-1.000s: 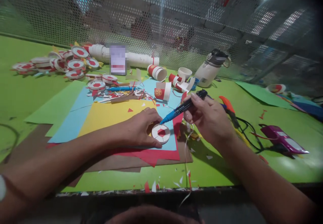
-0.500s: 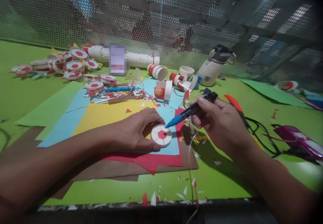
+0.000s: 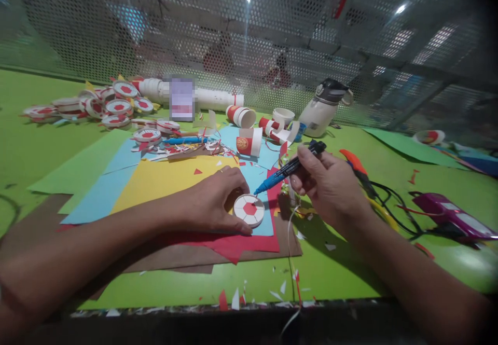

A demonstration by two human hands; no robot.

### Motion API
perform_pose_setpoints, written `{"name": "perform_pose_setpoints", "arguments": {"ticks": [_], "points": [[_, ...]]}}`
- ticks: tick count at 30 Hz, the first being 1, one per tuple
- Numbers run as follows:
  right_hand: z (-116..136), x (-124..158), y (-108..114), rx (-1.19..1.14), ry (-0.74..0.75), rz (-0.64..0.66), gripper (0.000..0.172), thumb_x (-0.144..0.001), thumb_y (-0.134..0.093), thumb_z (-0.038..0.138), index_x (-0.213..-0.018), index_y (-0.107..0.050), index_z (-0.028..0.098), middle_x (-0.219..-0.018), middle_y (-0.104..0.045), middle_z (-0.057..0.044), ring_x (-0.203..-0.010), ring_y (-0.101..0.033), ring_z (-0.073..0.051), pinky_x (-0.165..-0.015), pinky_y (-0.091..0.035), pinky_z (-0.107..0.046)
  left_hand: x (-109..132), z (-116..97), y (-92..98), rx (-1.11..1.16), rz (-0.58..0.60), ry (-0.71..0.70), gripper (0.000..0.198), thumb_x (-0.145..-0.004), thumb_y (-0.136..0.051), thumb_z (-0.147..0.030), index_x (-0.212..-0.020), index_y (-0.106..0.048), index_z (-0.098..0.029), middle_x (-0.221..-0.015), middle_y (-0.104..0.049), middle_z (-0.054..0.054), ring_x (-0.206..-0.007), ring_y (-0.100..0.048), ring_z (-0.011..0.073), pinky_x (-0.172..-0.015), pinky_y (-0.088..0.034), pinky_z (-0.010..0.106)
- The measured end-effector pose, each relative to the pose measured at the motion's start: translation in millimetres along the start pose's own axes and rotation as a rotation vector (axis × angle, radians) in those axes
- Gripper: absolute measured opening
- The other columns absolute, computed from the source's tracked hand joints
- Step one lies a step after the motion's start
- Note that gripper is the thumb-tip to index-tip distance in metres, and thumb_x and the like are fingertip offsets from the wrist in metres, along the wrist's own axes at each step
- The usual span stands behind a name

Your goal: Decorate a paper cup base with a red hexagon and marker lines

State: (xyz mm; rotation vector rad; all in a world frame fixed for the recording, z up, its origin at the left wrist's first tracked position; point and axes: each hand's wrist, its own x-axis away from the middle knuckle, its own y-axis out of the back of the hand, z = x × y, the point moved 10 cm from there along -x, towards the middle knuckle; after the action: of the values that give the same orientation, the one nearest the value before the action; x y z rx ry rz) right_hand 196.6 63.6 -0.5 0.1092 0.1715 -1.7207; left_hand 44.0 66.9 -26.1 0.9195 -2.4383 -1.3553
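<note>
My left hand (image 3: 221, 199) grips a white paper disc (image 3: 240, 214) at its left edge, thumb in front and fingers behind. The disc bears a red hexagon in the middle and dark lines running out to the rim. In my right hand (image 3: 324, 179) is a black and blue marker (image 3: 283, 173), its tip pointing down and left at the disc's upper rim. Whether the tip touches the disc I cannot tell. Beneath the disc lies a light blue sheet (image 3: 266, 225), stacked with a yellow sheet (image 3: 155, 179) and red and brown ones.
Several similar red and white discs (image 3: 119, 107) are heaped at the back left. Cut paper cups (image 3: 249, 142), a bottle (image 3: 324, 109) and a blurred-out screen (image 3: 182, 98) stand or lie behind. A purple tool (image 3: 451, 215) with a cable rests at right; paper scraps (image 3: 235, 299) litter the front edge.
The view has shifted slightly. My left hand still grips the disc, and the marker tip stays close to the disc's upper rim.
</note>
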Motion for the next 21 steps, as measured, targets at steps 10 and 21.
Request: {"name": "perform_pose_setpoints", "arguments": {"ticks": [10,21], "points": [[7.1,4.2,-1.4,-0.017,0.012,-0.031,0.032,-0.078,-0.071,0.045,-0.063,-0.056,0.020,-0.046,-0.058,0.002,-0.036,-0.047,-0.008,-0.035,-0.038,-0.020,3.2,14.3,4.2,0.294,-0.060,0.184,0.050,-0.067,-0.069,-0.055,-0.098,-0.054,-0.018,-0.094,-0.056,0.005,-0.082,-0.053,0.0217,-0.069,-0.043,0.034],[19.5,8.2,-6.0,-0.222,0.073,0.012,0.028,-0.078,-0.071,0.041,-0.071,-0.061,0.016,-0.053,-0.065,-0.001,-0.045,-0.054,-0.009,-0.046,-0.046,-0.020,4.4,21.2,25.3,0.965,-0.238,0.177,0.024,-0.072,-0.064,-0.029,-0.093,-0.067,-0.017,-0.107,-0.066,0.010,-0.101,-0.058,0.0261,-0.091,-0.043,0.044]]}}
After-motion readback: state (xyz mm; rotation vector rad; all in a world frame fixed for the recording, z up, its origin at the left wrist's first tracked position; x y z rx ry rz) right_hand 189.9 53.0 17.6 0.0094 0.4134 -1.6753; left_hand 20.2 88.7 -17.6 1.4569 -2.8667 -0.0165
